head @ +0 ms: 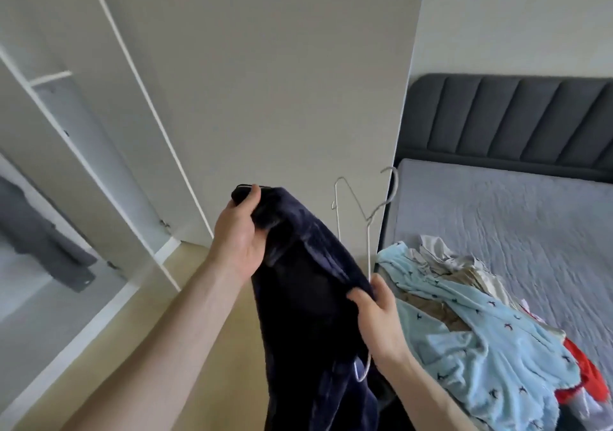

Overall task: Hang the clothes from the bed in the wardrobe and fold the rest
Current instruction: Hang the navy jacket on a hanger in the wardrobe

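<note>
Left hand (pixel 237 234) gripping navy garment (pixel 308 314), right hand (pixel 376 317) pinching it plus wire hanger (pixel 365 218); hanger half hidden, no readable labels.

The navy garment (pixel 308 304) looks like plush, fuzzy fleece. The hanger (pixel 369 231) is thin, pale wire, smooth. The light-blue printed garment (pixel 481 347) at the bed's near corner is soft, napped cloth. The mattress cover (pixel 514 211) is matt quilted fabric; the headboard (pixel 517 125) is dark padded upholstery. The wardrobe door (pixel 282 82) is smooth and matt.
</note>
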### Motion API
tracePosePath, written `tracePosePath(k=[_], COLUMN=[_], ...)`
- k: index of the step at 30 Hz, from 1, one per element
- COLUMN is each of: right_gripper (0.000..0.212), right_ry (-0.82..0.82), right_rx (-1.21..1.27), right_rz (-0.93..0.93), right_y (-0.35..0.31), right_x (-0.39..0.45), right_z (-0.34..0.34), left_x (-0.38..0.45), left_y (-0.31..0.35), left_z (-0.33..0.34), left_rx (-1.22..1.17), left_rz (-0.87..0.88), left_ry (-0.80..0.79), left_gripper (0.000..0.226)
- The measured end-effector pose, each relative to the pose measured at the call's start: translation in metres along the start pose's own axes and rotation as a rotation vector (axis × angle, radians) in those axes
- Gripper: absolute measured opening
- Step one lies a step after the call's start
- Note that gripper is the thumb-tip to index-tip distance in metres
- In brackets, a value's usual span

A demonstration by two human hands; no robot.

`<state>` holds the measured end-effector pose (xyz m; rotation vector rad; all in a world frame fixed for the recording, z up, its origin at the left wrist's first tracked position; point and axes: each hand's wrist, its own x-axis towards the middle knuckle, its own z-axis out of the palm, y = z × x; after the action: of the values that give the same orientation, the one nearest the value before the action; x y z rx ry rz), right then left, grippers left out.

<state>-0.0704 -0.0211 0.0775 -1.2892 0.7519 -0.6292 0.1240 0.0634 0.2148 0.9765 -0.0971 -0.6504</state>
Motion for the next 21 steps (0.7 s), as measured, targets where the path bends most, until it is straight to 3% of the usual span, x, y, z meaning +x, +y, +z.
tracePosePath(k=[3,5,8,11,15,17,19,21], right_gripper=[0.027,0.022,0.024,0.020,0.008,0.014,0.022,0.020], right_ry=[0.002,-0.045,-0.123,-0.163,-0.194,-0.209,-0.237,-0.274], right_rx=[0.102,0.116,0.106,0.072,0.054,0.054,0.049,0.028], right_rz=[-0.009,-0.009,0.006,-0.007,0.003,0.007,-0.005,-0.025], right_y=[-0.020,-0.037,-0.059,-0.076,-0.082,-0.082,-0.085,-0.087], right_x=[0.004,0.008,0.008,0.008,0.003,-0.002,-0.007,-0.012], right_z=[0.022,0.027,0.060,0.091,0.138,0.163,0.178,0.190], left_x=[0.011,0.016,0.005,-0.018,-0.033,-0.027,-0.017,-0.014], left_y=[0.031,0.031,0.037,0.030,-0.012,-0.036,-0.053,-0.059], left_z=[-0.069,-0.096,-0.146,-0.184,-0.222,-0.248,-0.273,-0.310], left_rx=[0.304,0.448,0.613,0.826,1.279,1.289,1.235,1.238], left_rz=[0.135,0.107,0.086,0.123,0.331,0.171,-0.168,-0.392], left_ry=[0.131,0.080,-0.120,-0.316,-0.320,-0.214,-0.035,0.023], left_gripper=[0.011,0.014,0.038,0.081,0.108,0.122,0.129,0.097])
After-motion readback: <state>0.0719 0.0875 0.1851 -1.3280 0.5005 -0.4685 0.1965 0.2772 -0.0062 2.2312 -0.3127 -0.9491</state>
